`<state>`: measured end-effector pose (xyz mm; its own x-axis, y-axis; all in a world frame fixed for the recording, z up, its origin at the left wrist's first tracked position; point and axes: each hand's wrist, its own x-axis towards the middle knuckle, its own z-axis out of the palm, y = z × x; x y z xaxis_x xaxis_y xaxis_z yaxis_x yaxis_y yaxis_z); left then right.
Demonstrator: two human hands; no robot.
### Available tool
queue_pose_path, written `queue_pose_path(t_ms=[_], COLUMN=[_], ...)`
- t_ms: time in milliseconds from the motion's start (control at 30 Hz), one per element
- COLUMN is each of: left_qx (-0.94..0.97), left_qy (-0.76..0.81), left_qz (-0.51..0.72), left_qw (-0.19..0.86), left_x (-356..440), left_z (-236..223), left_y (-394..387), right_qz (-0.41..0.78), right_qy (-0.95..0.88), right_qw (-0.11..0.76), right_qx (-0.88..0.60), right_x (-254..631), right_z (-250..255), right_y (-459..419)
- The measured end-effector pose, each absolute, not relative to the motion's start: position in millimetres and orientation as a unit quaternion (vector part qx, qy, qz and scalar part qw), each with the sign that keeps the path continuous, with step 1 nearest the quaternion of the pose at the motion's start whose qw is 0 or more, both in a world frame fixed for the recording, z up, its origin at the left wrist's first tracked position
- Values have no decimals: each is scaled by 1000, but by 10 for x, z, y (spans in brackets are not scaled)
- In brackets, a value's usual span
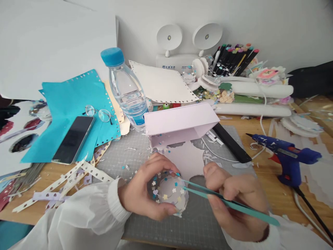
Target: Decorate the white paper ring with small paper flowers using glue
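My left hand (148,189) is curled round a small clear round cup (170,192), with its thumb at the near side and fingers at the far side. Tiny blue, white, yellow and lilac paper flowers and hearts dot the cup's wall. A pair of teal tweezers (231,203) is pinched in my right hand (234,198). Their tips reach the cup's rim, close to my left fingertips. Whether a paper piece sits between the tips I cannot tell. Just beyond the cup lies torn pale lilac paper (188,158), in front of a folded lilac card box (179,123).
A blue glue gun (286,152) with its cord stands at the right. A water bottle (127,90), a phone (74,139) and glasses (100,114) on blue paper (75,93) are at the left. Markers (236,59) stand behind. Paper scraps cover the grey cutting mat (153,232).
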<state>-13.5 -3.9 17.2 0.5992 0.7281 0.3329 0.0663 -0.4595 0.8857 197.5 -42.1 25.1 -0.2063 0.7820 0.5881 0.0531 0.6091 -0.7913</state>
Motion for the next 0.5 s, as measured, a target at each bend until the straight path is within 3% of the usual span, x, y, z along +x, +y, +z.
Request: queue_pose_path(t_ms=[267, 500], left_qx=[606, 459], left_qy=[184, 180], left_qz=[275, 290], left_qw=[724, 820], left_x=[-165, -141], left_z=[226, 227], left_y=[4, 5], right_qz=[466, 502], right_qy=[-563, -558], right_qw=[587, 560], right_qx=[-348, -351], right_x=[1989, 2024], right_z=[230, 207], right_y=[-426, -407])
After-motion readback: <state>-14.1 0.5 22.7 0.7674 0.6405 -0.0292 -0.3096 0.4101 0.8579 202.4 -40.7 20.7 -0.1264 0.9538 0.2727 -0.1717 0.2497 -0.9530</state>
